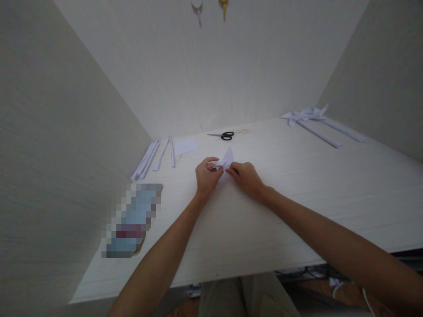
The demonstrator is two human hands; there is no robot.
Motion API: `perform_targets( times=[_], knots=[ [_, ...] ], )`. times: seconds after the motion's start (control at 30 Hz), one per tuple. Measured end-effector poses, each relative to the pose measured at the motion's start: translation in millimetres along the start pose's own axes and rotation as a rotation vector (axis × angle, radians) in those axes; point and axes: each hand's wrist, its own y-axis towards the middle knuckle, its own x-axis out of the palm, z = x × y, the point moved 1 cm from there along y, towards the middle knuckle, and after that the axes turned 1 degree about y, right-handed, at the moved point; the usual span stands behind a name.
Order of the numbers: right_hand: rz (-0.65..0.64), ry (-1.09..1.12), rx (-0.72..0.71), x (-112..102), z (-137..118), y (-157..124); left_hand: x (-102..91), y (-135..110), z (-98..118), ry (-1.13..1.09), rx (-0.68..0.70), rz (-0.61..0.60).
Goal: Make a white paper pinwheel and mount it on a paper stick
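Observation:
Above the middle of the white table, both hands meet on one folded piece of white paper (pixel 228 155). My left hand (pixel 207 174) pinches its left side, with the index finger curled over. From the right, my right hand (pixel 245 175) grips the paper's other side between thumb and fingertips. One pointed flap of the paper stands up between the hands, while its lower part is mostly covered by the fingers. Just beyond the hands lie black-handled scissors (pixel 226 135), blades pointing left.
Rolled paper strips (pixel 147 159) and a flat paper sheet (pixel 186 146) lie at the left back. A blurred rectangular item (pixel 134 220) is at the left. Folded paper pieces with long stems (pixel 319 132) rest at the right back. Hooks (pixel 224 6) hang on the back wall.

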Motion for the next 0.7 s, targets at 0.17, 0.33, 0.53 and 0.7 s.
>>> perform_targets(
  times=[0.17, 0.33, 0.53, 0.7],
  knots=[
    [-0.016, 0.227, 0.035, 1.5, 3.4, 1.6, -0.7, -0.2, 0.6, 0.006, 0.025, 0.001],
    [0.045, 0.537, 0.076, 5.2, 7.2, 0.5, -0.8, -1.0, 1.2, 0.053, 0.065, 0.038],
    [0.062, 0.689, 0.106, 4.9, 9.9, 3.4, -1.6, -0.1, -0.1, 0.085, 0.043, 0.081],
    [0.011, 0.873, 0.168, 10.6, 12.4, 5.1, -2.1, 2.0, -1.3, 0.083, 0.036, 0.135]
  ],
)
